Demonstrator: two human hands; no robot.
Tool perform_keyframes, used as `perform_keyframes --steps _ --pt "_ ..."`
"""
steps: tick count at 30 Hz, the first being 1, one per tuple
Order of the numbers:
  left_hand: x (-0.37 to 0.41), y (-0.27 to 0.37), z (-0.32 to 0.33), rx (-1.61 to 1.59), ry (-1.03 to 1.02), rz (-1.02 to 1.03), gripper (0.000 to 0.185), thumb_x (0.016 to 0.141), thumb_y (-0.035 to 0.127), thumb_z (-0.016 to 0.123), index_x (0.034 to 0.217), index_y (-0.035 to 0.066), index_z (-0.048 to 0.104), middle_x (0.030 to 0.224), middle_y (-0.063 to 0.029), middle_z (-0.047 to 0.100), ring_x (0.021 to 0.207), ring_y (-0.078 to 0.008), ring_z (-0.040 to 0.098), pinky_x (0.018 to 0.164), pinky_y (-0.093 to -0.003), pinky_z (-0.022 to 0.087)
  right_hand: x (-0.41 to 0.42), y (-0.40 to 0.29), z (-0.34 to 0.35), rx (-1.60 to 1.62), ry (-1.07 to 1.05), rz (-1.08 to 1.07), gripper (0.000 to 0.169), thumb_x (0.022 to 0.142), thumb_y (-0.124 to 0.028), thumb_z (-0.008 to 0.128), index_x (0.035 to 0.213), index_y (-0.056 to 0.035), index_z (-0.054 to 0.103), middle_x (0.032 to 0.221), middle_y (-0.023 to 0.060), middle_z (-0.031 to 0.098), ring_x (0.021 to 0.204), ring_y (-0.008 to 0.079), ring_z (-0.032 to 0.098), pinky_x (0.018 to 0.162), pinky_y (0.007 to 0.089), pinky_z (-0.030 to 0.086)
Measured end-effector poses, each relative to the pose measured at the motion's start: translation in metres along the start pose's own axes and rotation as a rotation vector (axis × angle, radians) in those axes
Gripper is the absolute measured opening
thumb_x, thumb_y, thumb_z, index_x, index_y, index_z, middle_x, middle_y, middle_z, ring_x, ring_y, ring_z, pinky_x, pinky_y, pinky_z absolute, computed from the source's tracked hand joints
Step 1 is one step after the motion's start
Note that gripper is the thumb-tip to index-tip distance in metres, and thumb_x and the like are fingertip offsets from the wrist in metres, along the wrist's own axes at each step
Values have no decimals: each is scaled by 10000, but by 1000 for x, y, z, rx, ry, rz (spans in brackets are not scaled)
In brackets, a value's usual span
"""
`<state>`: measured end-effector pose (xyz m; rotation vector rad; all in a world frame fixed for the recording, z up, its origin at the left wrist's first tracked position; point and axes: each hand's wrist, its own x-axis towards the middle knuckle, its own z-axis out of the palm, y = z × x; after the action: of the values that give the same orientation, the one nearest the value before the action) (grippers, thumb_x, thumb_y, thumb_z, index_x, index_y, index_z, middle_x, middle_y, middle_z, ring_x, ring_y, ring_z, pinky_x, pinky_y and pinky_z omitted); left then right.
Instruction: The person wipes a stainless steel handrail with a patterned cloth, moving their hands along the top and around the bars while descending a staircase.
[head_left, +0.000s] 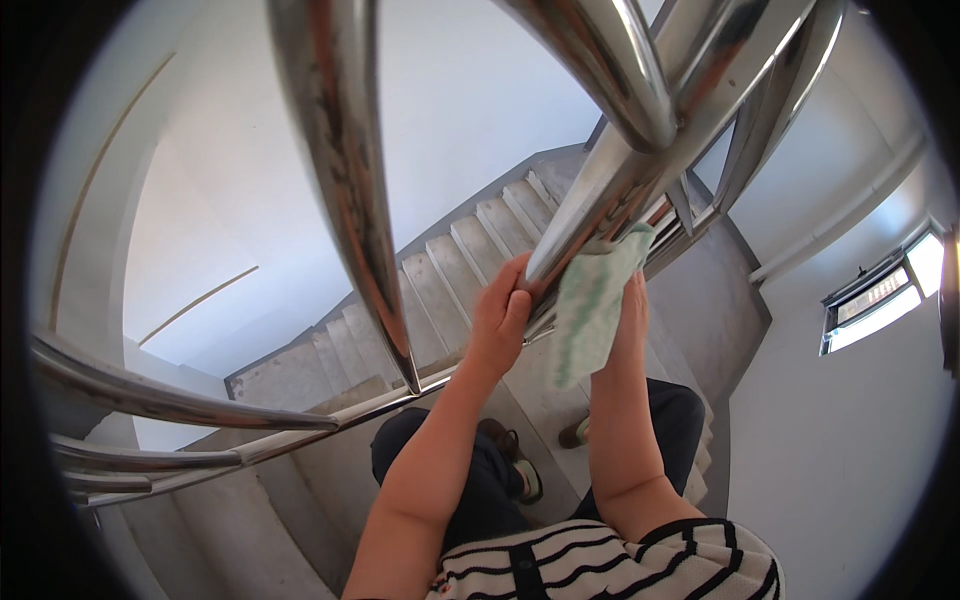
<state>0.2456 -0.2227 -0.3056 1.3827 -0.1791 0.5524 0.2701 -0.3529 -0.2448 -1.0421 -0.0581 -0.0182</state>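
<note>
My left hand (504, 319) grips the end of a shiny metal stair rail tube (574, 214), its thumb and fingers curled round it. Close by on the right, my right hand (634, 307) holds a pale green and white cloth (592, 311) against the same tube. The cloth hangs down between my forearms and hides part of that hand's fingers. Above the hands, a thicker curved metal tube (607, 67) joins the rail. A tapering metal post (349, 172) stands to the left of my hands.
Concrete stairs (442, 277) run down beyond the railing, beside a white wall (247, 172). More steps (262, 517) lie under and left of my feet. A lower metal rail (292, 442) with several bars crosses at left. A small window (881, 296) is in the right wall.
</note>
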Motion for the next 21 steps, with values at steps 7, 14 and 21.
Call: perform_keyframes --steps 7,14,21 --pt "0 1 -5 15 -45 30 662 916 582 488 1280 29 506 835 -89 562 786 -165 532 740 -285 438 15 25 22 -180 -49 -600 289 950 -207 571 1169 -36 494 944 26 577 787 85 580 692 219 500" --pt "0 2 -5 -71 -62 -40 600 915 503 547 1284 32 511 965 -109 625 877 -169 580 800 -304 454 -28 13 35 -274 -56 -615 737 935 -553 490 1406 -23 288 1296 108 435 1173 206 489 977 331 425" --pt "-1 4 1 57 -31 106 575 917 409 560 1345 37 464 1137 -140 595 989 -305 591 884 -336 445 -16 27 51 -498 100 -652 665 967 -524 455 1350 15 376 1243 120 487 1112 205 516 954 316 413"
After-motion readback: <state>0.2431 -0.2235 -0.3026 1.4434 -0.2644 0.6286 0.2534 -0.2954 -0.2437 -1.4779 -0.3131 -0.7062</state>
